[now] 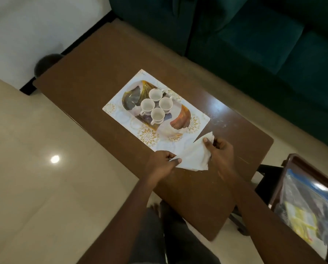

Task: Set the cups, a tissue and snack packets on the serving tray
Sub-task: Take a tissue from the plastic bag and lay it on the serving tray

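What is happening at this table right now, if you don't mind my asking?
A person holds a white tissue between the left hand and right hand, over the table near the serving tray. Four cups already stand on the tray. The snack packets seem to be bagged off to the right, not yet placed.
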